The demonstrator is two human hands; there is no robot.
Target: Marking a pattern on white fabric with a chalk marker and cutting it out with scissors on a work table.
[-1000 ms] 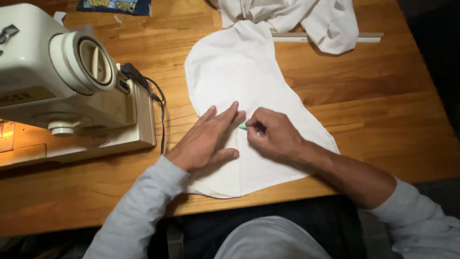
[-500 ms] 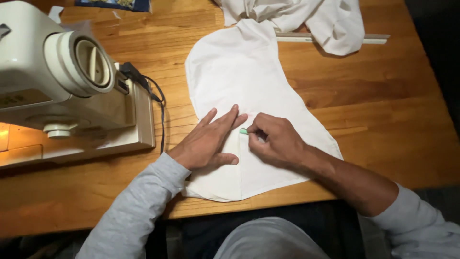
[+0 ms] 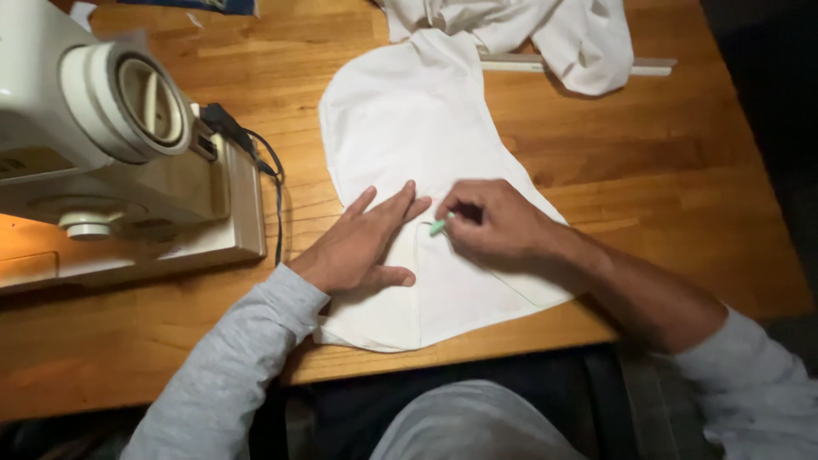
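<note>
Item: white fabric piece point(image 3: 409, 136), flat on wooden counter point(image 3: 682, 196), centre of scene. Runs from near counter edge up to far side, where it joins a bunched heap of more white cloth point(image 3: 545, 34). Near end overhangs counter edge slightly.

Left hand point(image 3: 362, 247): palm down on fabric, fingers spread, pressing cloth flat. Grey sleeve to wrist.

Right hand point(image 3: 494, 226): fingers pinched together on a small green marking tool point(image 3: 440, 226), tip touching fabric just beside left hand's fingertips. Hard to tell what kind of tool; only the green end shows. Forearm bare, grey sleeve pushed up toward elbow.

Surroundings:
- Sewing machine point(image 3: 94, 145), cream/white, left side of counter; handwheel end faces the fabric. Lamp glow under its arm at far left.
- Black power cord point(image 3: 274, 196) w/ plug at machine's right end, loops down btwn machine base and fabric's left edge. Close to left hand, not touching it.
- Long pale ruler/strip point(image 3: 648, 66), far right, partly covered by the bunched cloth.
- Blue object point(image 3: 204, 5), far edge, mostly cut off by frame.
- Small white scrap point(image 3: 81, 13), far left corner.

Obstructions: machine base and cord sit along fabric's left side. Right of fabric, bare counter. Person's lap, dark and grey clothing, at near edge.
</note>
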